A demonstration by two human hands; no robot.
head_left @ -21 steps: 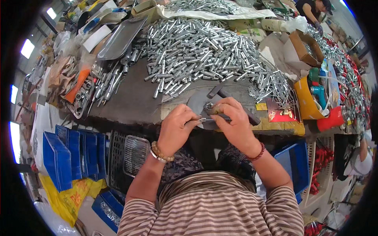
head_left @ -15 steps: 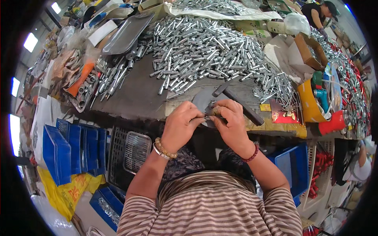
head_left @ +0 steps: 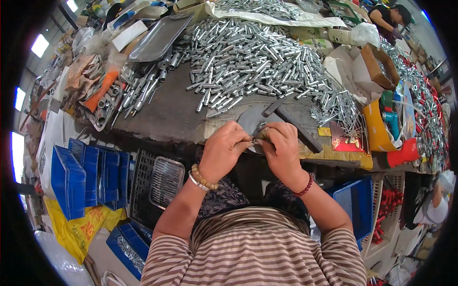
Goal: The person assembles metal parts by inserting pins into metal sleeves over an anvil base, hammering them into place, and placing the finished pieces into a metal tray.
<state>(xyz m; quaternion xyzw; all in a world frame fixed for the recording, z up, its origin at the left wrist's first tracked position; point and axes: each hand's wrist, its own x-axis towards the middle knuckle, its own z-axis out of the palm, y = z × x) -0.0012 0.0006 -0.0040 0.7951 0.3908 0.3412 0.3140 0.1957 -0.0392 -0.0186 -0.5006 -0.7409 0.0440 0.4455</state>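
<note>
My left hand and my right hand meet at the front edge of the workbench, fingertips pinched close together. Between them is a small metal piece, mostly covered by fingers and too small to name. Both hands are closed on it. Just behind them a round grey metal disc lies on the bench, with a small metal knob-like part near my right fingers. A hammer lies slantwise to the right of my right hand, its head toward the pile.
A large heap of shiny metal tubes covers the bench's far side, with thin pins at its right. Left are a metal tray and loose tools. Blue bins stand below left; another blue bin is below right.
The view has shifted slightly, so the bench appears a little lower and to the right. My hands keep the same pinched pose, with fingertips adjusted only slightly.
</note>
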